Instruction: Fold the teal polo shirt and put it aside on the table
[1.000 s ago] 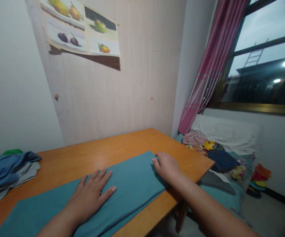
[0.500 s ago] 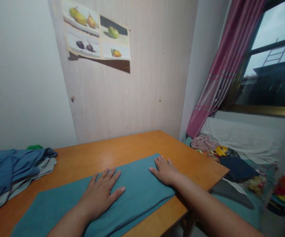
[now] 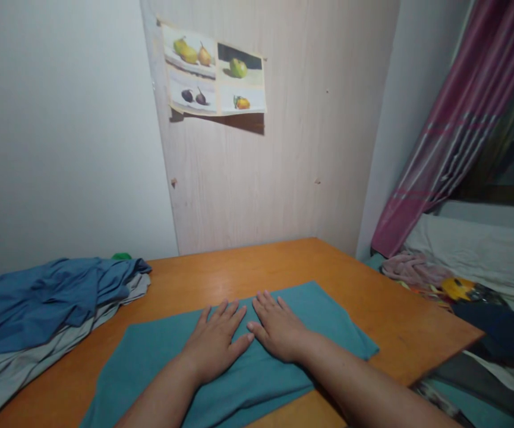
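Observation:
A teal cloth garment point(image 3: 158, 356), folded into a long flat shape, lies on the orange-brown wooden table point(image 3: 248, 267). My left hand point(image 3: 216, 342) rests palm down on its middle, fingers spread. Close beside it, my right hand point(image 3: 277, 327) also lies flat on the fabric, fingers stretched out, the two thumbs almost meeting. Neither hand grips anything. Toward the near edge the fabric shows a few soft folds, and its lower left part runs out of the picture.
On the table's left lies a heap of clothes, a blue garment point(image 3: 56, 297) over a grey one point(image 3: 20, 371). A small green item point(image 3: 122, 256) shows behind it. To the right, beyond the table edge, clothes and a dark blue cloth point(image 3: 497, 327) lie below a pink curtain point(image 3: 435, 148).
My right hand has moved left across the teal garment, from its right end to beside my left hand. My left hand stays flat on the cloth. The view has turned left.

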Demonstrator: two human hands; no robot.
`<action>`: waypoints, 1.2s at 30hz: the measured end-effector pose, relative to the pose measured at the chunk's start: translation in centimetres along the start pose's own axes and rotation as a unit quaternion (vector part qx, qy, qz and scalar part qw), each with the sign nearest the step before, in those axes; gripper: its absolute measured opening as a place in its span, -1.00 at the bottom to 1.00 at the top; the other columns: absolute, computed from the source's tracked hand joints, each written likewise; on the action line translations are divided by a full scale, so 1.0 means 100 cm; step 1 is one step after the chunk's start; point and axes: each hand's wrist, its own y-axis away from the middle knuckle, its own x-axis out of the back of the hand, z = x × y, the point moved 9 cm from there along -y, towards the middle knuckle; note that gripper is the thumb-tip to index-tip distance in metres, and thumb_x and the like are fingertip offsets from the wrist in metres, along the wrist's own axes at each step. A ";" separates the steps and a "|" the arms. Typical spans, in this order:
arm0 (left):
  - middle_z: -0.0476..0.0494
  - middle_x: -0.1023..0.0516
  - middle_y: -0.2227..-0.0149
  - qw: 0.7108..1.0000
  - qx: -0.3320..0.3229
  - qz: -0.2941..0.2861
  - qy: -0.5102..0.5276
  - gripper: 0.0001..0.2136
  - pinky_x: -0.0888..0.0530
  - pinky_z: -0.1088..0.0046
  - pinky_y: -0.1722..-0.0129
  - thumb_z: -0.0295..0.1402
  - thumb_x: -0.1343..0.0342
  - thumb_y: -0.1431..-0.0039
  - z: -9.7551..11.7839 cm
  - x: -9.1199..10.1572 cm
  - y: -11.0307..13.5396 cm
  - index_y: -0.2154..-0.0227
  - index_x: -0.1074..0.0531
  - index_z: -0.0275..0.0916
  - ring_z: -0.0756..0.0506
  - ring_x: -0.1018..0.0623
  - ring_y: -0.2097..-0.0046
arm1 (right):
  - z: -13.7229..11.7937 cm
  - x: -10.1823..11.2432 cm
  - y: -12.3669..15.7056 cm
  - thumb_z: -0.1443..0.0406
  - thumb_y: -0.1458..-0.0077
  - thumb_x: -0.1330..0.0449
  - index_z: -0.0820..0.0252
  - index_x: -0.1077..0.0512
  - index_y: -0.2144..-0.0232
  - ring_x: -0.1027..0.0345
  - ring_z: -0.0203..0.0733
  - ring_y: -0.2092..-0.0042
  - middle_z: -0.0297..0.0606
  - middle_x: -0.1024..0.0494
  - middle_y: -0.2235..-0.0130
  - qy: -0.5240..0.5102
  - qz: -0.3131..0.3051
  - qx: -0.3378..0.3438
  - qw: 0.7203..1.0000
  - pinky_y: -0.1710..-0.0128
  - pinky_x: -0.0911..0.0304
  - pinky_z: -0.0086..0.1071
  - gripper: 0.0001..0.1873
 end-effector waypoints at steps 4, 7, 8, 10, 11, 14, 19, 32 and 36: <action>-0.12 -0.04 -0.44 1.000 0.006 -0.005 0.010 -0.34 0.10 -0.16 -0.37 0.14 0.34 -0.34 0.001 0.001 0.001 -0.37 -0.11 -0.04 -0.28 0.00 -0.45 | 0.001 0.002 -0.006 -0.08 -0.35 0.22 0.38 0.00 -0.41 0.35 0.06 -0.46 0.03 0.10 -0.44 0.019 -0.010 -0.010 1.000 -0.39 0.39 0.03 -0.18; -0.12 -0.05 -0.44 1.000 0.002 -0.007 0.014 -0.40 0.10 -0.15 -0.37 0.05 0.28 -0.36 0.003 0.001 0.001 -0.37 -0.12 -0.06 -0.28 0.01 -0.45 | -0.006 0.009 -0.013 -0.06 -0.36 0.25 0.38 -0.10 -0.38 0.25 0.06 -0.45 0.06 0.00 -0.42 0.014 0.019 -0.017 1.000 -0.39 0.31 0.01 -0.21; -0.11 -0.05 -0.44 1.000 0.001 -0.007 0.018 -0.41 0.10 -0.14 -0.38 0.01 0.27 -0.37 0.004 0.000 0.002 -0.37 -0.12 -0.06 -0.27 0.01 -0.45 | -0.008 0.009 -0.015 -0.05 -0.37 0.26 0.37 -0.12 -0.37 0.23 0.06 -0.45 0.05 -0.02 -0.42 0.010 0.031 -0.016 0.999 -0.39 0.28 -0.01 -0.23; -0.12 -0.05 -0.44 1.000 0.003 -0.004 0.030 -0.42 0.11 -0.09 -0.40 -0.06 0.26 -0.37 0.003 0.000 0.002 -0.38 -0.08 -0.11 -0.24 0.01 -0.45 | -0.012 0.003 -0.017 -0.04 -0.38 0.28 0.35 -0.14 -0.36 0.21 0.04 -0.44 0.01 -0.03 -0.42 0.011 0.043 -0.007 0.999 -0.39 0.28 -0.02 -0.24; -0.14 -0.04 -0.44 0.999 0.006 0.000 0.038 -0.41 0.11 -0.05 -0.40 -0.09 0.28 -0.37 0.002 0.000 0.003 -0.39 -0.06 -0.15 -0.22 0.01 -0.45 | -0.012 -0.003 -0.017 -0.05 -0.38 0.27 0.33 -0.13 -0.37 0.22 0.03 -0.45 -0.02 -0.03 -0.42 0.017 0.042 -0.001 0.999 -0.40 0.31 -0.01 -0.24; -0.24 -0.01 -0.45 0.998 0.015 0.014 0.060 -0.39 0.10 0.03 -0.42 -0.13 0.29 -0.37 -0.001 0.001 0.004 -0.40 -0.03 -0.28 -0.19 0.01 -0.45 | -0.009 -0.017 -0.017 -0.10 -0.36 0.27 0.34 -0.10 -0.38 0.25 0.04 -0.45 -0.03 -0.02 -0.42 0.045 0.043 0.005 0.998 -0.41 0.37 0.03 -0.19; -0.30 -0.01 -0.44 0.995 0.031 0.028 0.087 -0.36 0.09 0.09 -0.43 -0.09 0.28 -0.36 -0.004 0.004 0.006 -0.39 -0.04 -0.34 -0.21 0.00 -0.45 | -0.005 -0.022 -0.017 -0.14 -0.34 0.29 0.38 -0.10 -0.38 0.23 0.06 -0.45 -0.02 -0.03 -0.41 0.070 0.051 0.006 0.996 -0.41 0.34 0.03 -0.14; -0.43 0.11 -0.44 0.978 0.204 0.013 0.038 -0.14 0.09 0.02 -0.41 0.17 0.39 -0.30 -0.064 0.016 0.050 -0.39 0.02 -0.49 -0.32 0.10 -0.46 | -0.009 -0.021 -0.018 -0.21 -0.29 0.30 0.41 -0.06 -0.38 0.26 0.07 -0.45 -0.03 -0.01 -0.42 0.060 0.051 0.005 0.997 -0.41 0.37 0.03 -0.05; -0.39 0.10 -0.44 0.973 0.230 0.003 0.015 -0.08 0.10 -0.04 -0.40 0.26 0.45 -0.25 -0.076 0.014 0.071 -0.39 -0.02 -0.44 -0.31 0.12 -0.46 | -0.009 -0.020 -0.017 -0.22 -0.28 0.30 0.40 -0.07 -0.38 0.26 0.07 -0.45 -0.01 -0.02 -0.42 0.050 0.058 0.006 0.997 -0.41 0.38 0.02 -0.04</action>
